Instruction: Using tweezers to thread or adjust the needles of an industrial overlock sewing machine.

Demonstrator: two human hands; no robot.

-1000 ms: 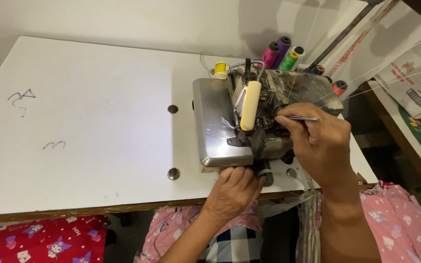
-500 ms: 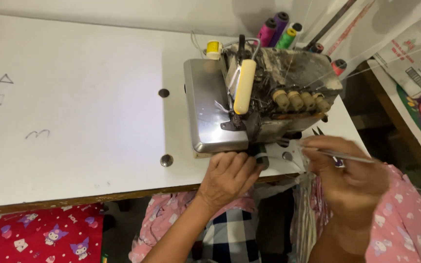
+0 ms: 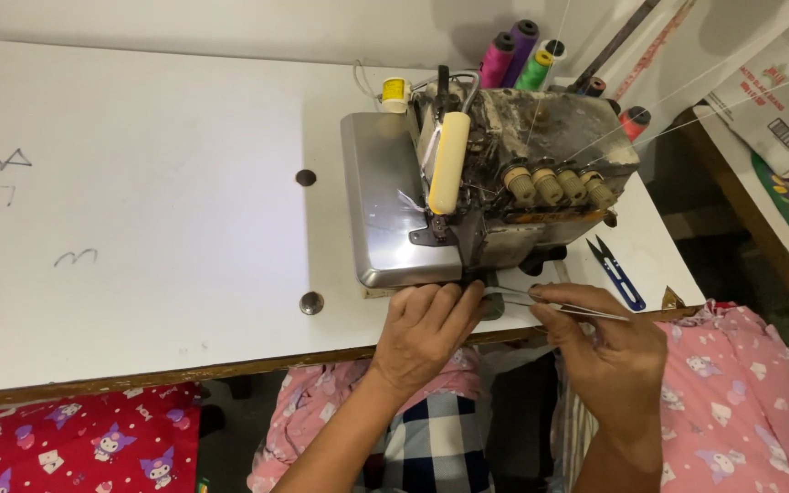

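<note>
Head view: left hand [image 3: 426, 330], holding nothing, fingers flat against front of overlock machine [image 3: 486, 183] on white table [image 3: 139, 228]. Right hand [image 3: 606, 351] pinches tweezers [image 3: 554, 306], tips at looper area. Threading unfinished; snips [image 3: 615, 273] idle beside the machine.

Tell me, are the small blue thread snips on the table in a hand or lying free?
Lying free. The blue thread snips rest flat on the white table, apart from the right hand, which holds tweezers.
</note>
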